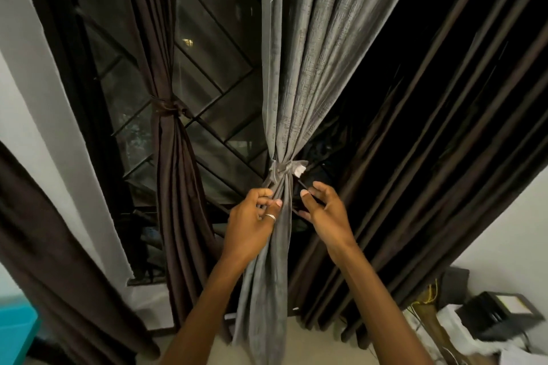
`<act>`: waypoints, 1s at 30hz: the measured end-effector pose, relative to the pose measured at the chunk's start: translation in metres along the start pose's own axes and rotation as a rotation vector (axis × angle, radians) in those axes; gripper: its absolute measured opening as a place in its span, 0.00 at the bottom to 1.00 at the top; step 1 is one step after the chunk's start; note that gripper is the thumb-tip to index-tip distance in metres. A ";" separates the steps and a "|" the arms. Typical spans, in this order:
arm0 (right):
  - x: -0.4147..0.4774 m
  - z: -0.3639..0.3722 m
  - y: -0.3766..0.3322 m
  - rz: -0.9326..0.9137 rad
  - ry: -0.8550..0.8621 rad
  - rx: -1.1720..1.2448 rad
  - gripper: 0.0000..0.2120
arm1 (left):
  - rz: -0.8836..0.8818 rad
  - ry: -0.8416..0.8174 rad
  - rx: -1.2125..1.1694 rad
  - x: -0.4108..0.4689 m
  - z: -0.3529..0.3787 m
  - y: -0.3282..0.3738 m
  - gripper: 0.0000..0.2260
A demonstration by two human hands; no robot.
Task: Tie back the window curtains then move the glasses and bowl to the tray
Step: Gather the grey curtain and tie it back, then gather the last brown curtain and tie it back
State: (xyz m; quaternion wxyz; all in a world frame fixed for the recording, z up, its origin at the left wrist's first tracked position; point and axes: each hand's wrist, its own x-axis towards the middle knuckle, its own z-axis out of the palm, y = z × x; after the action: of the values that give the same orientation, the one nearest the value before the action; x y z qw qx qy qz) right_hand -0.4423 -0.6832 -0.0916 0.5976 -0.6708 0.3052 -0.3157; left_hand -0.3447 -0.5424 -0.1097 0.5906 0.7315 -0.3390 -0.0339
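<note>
Grey curtain [296,68]: faint crosshatch weave; grey tie [280,171], white tag [299,170]. Brown curtain [172,172]: plain, brown tie [169,108]. Dark curtain [430,127]: blackish brown, lighter fold stripes. Grille [213,68]: black diagonal lines. Wall [29,68] white. Box [14,332] teal. Ring [270,217] silver. Floor [296,332] beige.

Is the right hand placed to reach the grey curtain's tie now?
Likely yes: the right hand sits just below and right of the tie, with open space between them. The left hand grips the grey curtain beneath the tie, clear of that path.
</note>
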 end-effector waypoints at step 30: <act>0.101 -0.162 -0.160 -0.777 0.359 -0.159 0.15 | -0.044 0.129 0.030 -0.008 0.141 0.107 0.10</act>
State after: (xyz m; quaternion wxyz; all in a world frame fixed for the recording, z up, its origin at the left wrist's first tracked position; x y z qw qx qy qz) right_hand -0.5028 -0.8455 0.0879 0.3185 -0.7142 0.1526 -0.6043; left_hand -0.4631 -0.6641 -0.0600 0.5994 0.7482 -0.2845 0.0055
